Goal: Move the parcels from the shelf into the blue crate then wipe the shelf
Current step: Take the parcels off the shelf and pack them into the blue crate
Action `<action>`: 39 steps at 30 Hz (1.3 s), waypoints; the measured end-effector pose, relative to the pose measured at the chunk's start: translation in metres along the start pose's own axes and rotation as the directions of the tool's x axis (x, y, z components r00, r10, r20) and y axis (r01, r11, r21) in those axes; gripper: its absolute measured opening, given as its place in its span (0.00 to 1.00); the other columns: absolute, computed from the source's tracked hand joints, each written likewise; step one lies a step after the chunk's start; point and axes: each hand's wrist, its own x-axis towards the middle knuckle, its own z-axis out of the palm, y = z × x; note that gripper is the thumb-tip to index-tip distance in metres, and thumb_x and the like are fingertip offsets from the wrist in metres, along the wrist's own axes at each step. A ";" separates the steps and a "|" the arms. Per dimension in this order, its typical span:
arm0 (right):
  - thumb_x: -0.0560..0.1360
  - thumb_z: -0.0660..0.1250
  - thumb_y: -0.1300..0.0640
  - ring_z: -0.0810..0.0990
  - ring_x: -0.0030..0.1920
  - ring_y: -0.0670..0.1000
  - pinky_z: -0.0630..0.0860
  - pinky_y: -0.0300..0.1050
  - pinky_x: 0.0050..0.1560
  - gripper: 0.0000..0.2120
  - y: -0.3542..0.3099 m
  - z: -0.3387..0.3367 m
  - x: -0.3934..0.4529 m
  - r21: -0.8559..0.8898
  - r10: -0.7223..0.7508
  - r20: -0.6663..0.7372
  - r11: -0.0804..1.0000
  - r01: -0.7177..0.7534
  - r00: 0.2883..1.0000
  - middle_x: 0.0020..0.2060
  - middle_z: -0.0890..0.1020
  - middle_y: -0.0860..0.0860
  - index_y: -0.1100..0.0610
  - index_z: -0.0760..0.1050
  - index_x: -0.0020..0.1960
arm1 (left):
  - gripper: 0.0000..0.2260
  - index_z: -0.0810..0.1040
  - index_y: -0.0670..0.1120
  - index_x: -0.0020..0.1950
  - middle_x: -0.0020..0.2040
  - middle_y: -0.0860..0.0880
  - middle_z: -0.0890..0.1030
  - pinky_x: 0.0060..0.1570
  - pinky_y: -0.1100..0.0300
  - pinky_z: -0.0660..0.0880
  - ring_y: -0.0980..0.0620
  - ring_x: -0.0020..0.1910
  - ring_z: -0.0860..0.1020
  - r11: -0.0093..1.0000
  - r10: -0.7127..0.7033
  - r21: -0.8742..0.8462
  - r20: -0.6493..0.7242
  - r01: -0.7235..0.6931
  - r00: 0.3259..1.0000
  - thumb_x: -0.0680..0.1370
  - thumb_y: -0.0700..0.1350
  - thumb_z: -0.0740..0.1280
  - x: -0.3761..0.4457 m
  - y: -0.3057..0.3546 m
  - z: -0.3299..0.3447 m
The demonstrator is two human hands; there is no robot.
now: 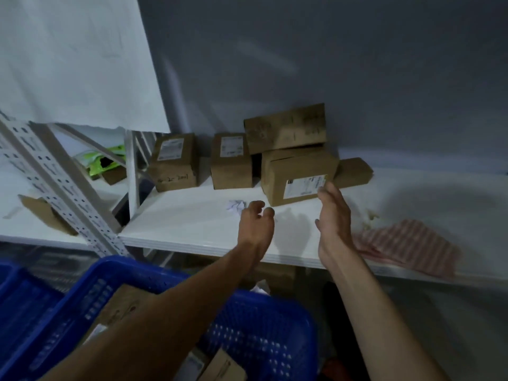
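Over the shelf (192, 224), both hands (297, 215) reach empty.

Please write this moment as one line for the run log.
phase: reaching | left hand: open, empty | right hand: open, beside front parcel | blue crate: holds parcels | shelf: unwiped

Both forearms reach forward; the left hand (256, 225) hangs with fingers loosely curled, the right hand (334, 215) flat, fingers straight.
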 end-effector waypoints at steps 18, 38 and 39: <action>0.81 0.61 0.54 0.72 0.68 0.51 0.70 0.55 0.70 0.15 -0.023 -0.032 0.049 0.198 0.107 0.078 0.973 -0.121 0.991 0.65 0.75 0.46 0.48 0.72 0.67 | 0.36 0.63 0.47 0.75 0.72 0.39 0.60 0.71 0.46 0.60 0.37 0.72 0.57 0.464 0.269 0.796 0.291 -0.389 0.918 0.71 0.47 0.75 0.159 0.060 0.030; 0.80 0.62 0.57 0.75 0.55 0.49 0.72 0.55 0.68 0.10 -0.014 -0.014 0.072 0.192 0.260 0.099 0.942 -0.274 0.961 0.60 0.75 0.50 0.51 0.75 0.60 | 0.45 0.59 0.45 0.68 0.67 0.41 0.63 0.68 0.44 0.66 0.40 0.68 0.63 0.480 0.126 0.802 0.338 -0.355 0.933 0.61 0.58 0.80 0.149 0.058 0.069; 0.80 0.62 0.57 0.75 0.54 0.49 0.72 0.55 0.68 0.08 -0.014 -0.014 0.072 0.185 0.269 0.092 0.941 -0.282 0.959 0.58 0.75 0.50 0.50 0.75 0.58 | 0.45 0.59 0.45 0.68 0.67 0.42 0.63 0.67 0.44 0.67 0.40 0.68 0.62 0.482 0.121 0.795 0.357 -0.369 0.926 0.61 0.56 0.80 0.145 0.055 0.070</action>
